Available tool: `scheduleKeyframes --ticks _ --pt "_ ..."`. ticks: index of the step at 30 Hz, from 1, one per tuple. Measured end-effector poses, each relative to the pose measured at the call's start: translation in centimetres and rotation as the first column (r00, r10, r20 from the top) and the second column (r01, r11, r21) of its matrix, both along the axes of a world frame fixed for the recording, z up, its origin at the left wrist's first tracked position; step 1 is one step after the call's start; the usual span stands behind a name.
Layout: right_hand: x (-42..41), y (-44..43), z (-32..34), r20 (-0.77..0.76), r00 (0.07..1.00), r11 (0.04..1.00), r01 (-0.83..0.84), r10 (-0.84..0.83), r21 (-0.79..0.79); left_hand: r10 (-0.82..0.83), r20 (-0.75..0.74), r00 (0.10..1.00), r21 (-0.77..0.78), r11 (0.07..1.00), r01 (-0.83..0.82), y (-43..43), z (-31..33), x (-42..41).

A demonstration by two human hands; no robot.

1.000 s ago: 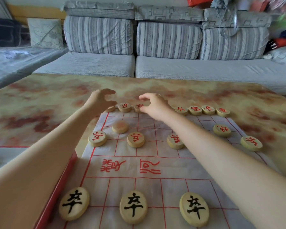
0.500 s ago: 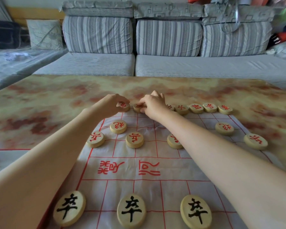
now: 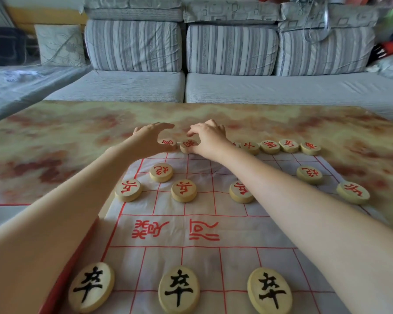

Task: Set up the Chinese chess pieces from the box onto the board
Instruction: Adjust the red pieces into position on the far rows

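The white sheet board (image 3: 236, 225) with red lines lies on the marbled table. Red-lettered wooden pieces fill its far rows, and three black-lettered pieces (image 3: 179, 290) sit along the near row. At the far back row, my left hand (image 3: 149, 138) arches over a red piece (image 3: 167, 142) that lies flat beside my thumb, with the fingers lifted off it. My right hand (image 3: 210, 138) curls its fingers onto the neighbouring red piece (image 3: 187, 146) and hides that piece's right side. The red edge of the box (image 3: 77, 257) shows under my left forearm.
The marbled table (image 3: 55, 155) reaches beyond the board on the left, right and far sides. A grey striped sofa (image 3: 232, 87) runs along the far table edge. My forearms cross over the left and right halves of the board.
My left hand has let go of its back-row piece and lifted its fingers. The right hand stays on the neighbouring piece. The view has tilted slightly.
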State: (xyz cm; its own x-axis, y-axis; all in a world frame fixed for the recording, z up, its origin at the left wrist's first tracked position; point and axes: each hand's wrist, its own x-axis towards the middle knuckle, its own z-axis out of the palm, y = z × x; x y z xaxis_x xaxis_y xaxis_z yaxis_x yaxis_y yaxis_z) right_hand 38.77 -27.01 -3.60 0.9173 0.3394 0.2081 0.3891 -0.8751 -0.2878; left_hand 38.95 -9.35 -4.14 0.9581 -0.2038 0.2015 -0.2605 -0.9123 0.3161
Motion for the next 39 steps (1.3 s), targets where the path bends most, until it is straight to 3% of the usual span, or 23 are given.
scheduleKeyframes --ticks 5,11,15,19,23,26,29,39 --pt "-0.9 -0.5 0.5 -0.074 0.997 1.0 -0.011 0.01 -0.004 -0.121 -0.015 0.993 -0.045 0.992 0.12 0.7 0.0 -0.2" --pt "-0.4 0.1 -0.5 -0.016 0.999 0.999 0.048 -0.048 0.011 -0.041 0.064 0.997 -0.045 0.998 0.044 0.5 -0.8 0.0" --pt "-0.1 0.2 -1.1 0.045 0.998 0.999 0.043 -0.043 0.002 0.076 0.166 0.983 0.08 0.993 -0.09 -0.2 -1.3 0.4" --pt "0.2 0.2 -1.6 0.075 0.996 0.999 0.039 -0.04 0.026 0.116 0.208 0.971 0.101 0.985 -0.139 -0.6 -1.6 0.4" --pt "0.5 0.4 -1.7 0.072 0.997 0.999 0.04 -0.042 0.029 0.129 0.134 0.983 0.009 0.991 -0.131 -0.4 -1.4 0.2" --pt "0.5 0.4 -1.8 0.071 0.997 0.999 0.04 -0.043 0.036 0.047 0.111 0.993 -0.088 0.995 -0.038 -0.2 -0.9 -0.1" --pt "0.3 0.3 -1.9 0.084 0.996 0.998 0.031 -0.035 0.047 -0.019 0.073 0.997 -0.114 0.993 0.027 0.0 -0.9 -0.2" --pt "0.3 0.2 -1.6 0.084 0.996 0.999 0.016 -0.02 0.042 0.016 0.105 0.994 -0.164 0.986 0.002 0.1 -1.4 -0.5"
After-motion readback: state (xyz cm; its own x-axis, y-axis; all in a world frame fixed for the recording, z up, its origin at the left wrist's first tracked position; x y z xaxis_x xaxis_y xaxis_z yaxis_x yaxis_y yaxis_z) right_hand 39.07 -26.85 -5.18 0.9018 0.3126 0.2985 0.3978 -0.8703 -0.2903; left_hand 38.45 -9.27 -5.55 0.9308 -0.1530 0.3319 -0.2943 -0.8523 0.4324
